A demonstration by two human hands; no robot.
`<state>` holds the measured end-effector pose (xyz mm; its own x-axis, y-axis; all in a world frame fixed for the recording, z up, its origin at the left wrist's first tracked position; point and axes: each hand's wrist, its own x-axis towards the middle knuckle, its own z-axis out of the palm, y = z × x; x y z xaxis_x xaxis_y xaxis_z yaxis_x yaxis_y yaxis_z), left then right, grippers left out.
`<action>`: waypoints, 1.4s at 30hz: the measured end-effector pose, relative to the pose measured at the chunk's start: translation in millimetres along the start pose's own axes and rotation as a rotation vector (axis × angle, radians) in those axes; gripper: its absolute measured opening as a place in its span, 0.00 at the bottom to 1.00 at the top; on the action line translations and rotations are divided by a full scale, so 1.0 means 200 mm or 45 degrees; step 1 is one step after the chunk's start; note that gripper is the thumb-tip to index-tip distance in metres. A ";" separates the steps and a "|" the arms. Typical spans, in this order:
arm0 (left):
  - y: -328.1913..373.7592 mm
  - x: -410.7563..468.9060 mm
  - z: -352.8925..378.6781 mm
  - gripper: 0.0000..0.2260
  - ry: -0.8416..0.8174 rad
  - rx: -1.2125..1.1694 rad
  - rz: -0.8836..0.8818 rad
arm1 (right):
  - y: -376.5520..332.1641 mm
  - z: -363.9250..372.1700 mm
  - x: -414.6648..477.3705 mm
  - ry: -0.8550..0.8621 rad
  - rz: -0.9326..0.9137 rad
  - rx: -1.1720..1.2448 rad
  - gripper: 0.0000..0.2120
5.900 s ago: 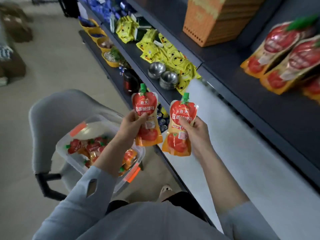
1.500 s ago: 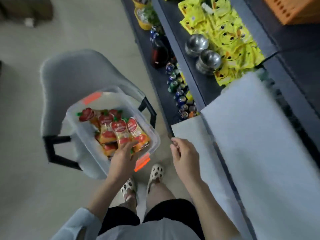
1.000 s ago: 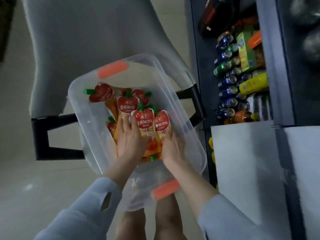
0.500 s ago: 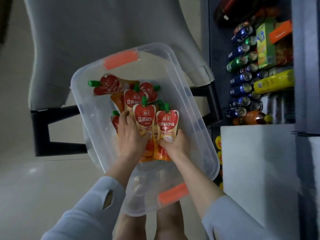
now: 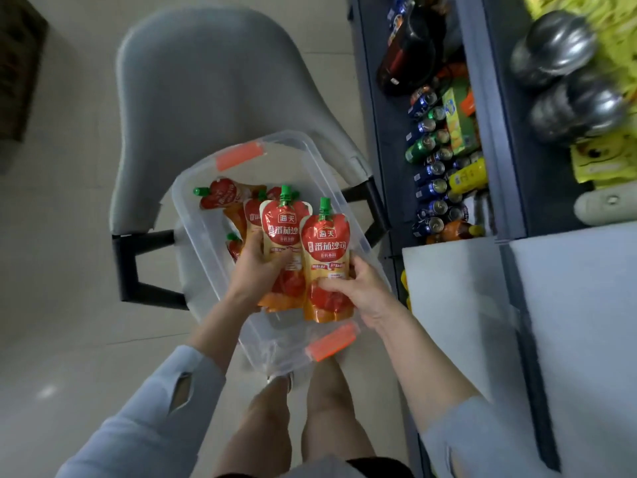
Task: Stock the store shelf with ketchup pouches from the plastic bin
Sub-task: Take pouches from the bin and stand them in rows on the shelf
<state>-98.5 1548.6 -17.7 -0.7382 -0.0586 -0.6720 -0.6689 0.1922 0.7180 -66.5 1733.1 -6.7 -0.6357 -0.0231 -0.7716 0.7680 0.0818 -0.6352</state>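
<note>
A clear plastic bin (image 5: pixel 193 205) with orange handles sits on a grey chair in front of me. My left hand (image 5: pixel 255 267) grips one red ketchup pouch (image 5: pixel 281 232) with a green cap, held upright above the bin. My right hand (image 5: pixel 358 288) grips a second ketchup pouch (image 5: pixel 325 250) beside it, slightly nearer to me. Several more pouches (image 5: pixel 220 194) lie flat in the bin's far half. The dark store shelf (image 5: pixel 510 188) runs along the right.
The grey chair (image 5: pixel 206 81) carries the bin over a tiled floor. Lower shelf levels hold drink cans (image 5: pixel 431 181) and a dark bottle (image 5: pixel 403 63). Steel bowls (image 5: pixel 565 81) and yellow packets sit higher up. White boards (image 5: pixel 579 305) cover the shelf at the near right.
Both hands reached into the bin, each took hold of a pouch and lifted it up out of the pile. The view has tilted up toward the shelf.
</note>
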 end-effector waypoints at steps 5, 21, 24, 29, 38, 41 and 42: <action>0.25 -0.34 -0.01 0.19 -0.171 -0.062 0.092 | -0.13 -0.07 -0.41 0.097 -0.166 0.187 0.18; 0.78 -1.12 0.52 0.08 -0.641 0.077 0.579 | -0.09 -0.56 -1.53 0.864 -0.622 0.598 0.11; 0.85 -1.25 0.71 0.08 -0.727 0.108 0.680 | -0.05 -0.71 -1.72 1.001 -0.710 0.665 0.08; 0.95 -1.50 1.04 0.12 -0.849 0.116 0.851 | 0.00 -0.97 -2.08 1.173 -0.788 0.665 0.12; 1.10 -1.96 1.58 0.13 -1.056 0.123 1.059 | 0.13 -1.48 -2.64 1.524 -0.883 0.610 0.07; 1.13 -2.05 1.71 0.12 -1.094 0.061 1.063 | 0.16 -1.65 -2.74 1.634 -0.862 0.574 0.11; 1.14 -2.07 1.74 0.13 -1.097 0.050 1.062 | 0.17 -1.71 -2.76 1.663 -0.845 0.553 0.12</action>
<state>86.0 1957.3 361.1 -0.6318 0.7703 0.0869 0.0018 -0.1106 0.9939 283.6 2090.1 409.4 -0.3063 0.9494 0.0687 0.1410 0.1166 -0.9831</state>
